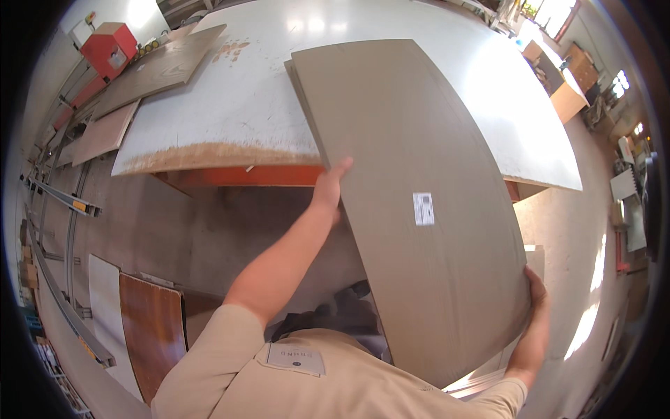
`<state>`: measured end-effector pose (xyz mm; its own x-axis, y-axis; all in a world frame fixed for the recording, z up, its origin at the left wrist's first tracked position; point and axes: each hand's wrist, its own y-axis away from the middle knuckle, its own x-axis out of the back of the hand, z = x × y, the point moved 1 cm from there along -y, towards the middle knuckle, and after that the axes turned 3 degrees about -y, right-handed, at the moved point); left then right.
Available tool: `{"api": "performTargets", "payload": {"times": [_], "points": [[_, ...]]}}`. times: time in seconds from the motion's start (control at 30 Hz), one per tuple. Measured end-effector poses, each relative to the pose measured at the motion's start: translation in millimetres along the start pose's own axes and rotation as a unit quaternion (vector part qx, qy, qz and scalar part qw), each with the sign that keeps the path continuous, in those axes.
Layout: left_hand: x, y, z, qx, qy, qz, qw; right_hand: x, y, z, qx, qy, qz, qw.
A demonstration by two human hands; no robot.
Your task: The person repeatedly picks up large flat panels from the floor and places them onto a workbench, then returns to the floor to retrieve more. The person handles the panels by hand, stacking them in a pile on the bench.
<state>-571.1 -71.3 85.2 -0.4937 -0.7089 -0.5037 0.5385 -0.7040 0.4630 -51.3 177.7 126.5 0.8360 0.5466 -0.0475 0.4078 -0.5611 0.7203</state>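
A large grey-brown wood panel (419, 140) with a small white label (423, 209) lies partly over the white worktable (244, 98), its near end reaching out past the table's front edge toward my body. Beneath its left side shows the edge of a second panel (304, 105). My left hand (333, 185) grips the left edge near the table front, thumb on top and the other fingers mostly hidden below. At the right edge, nearer to me, my right hand (537, 288) is closed round the panel, its fingers largely underneath.
Left of the table, a wood-grain board (160, 70) and a pinkish board (105, 133) lie near a red machine (109, 50). Metal rails (66, 195) run along the left. A glossy brown panel (152, 328) stands at lower left. Wooden boxes (558, 84) are at back right.
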Motion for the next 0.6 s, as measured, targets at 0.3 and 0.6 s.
{"api": "performTargets", "payload": {"times": [0.3,0.6], "points": [[28,74,-90,0.018,0.039,-0.008,0.999,17,-70,60,-0.026,0.1,0.092,0.99],[114,101,-65,0.104,0.048,0.011,0.993,-55,-13,172,-0.11,0.123,0.178,0.97]]}}
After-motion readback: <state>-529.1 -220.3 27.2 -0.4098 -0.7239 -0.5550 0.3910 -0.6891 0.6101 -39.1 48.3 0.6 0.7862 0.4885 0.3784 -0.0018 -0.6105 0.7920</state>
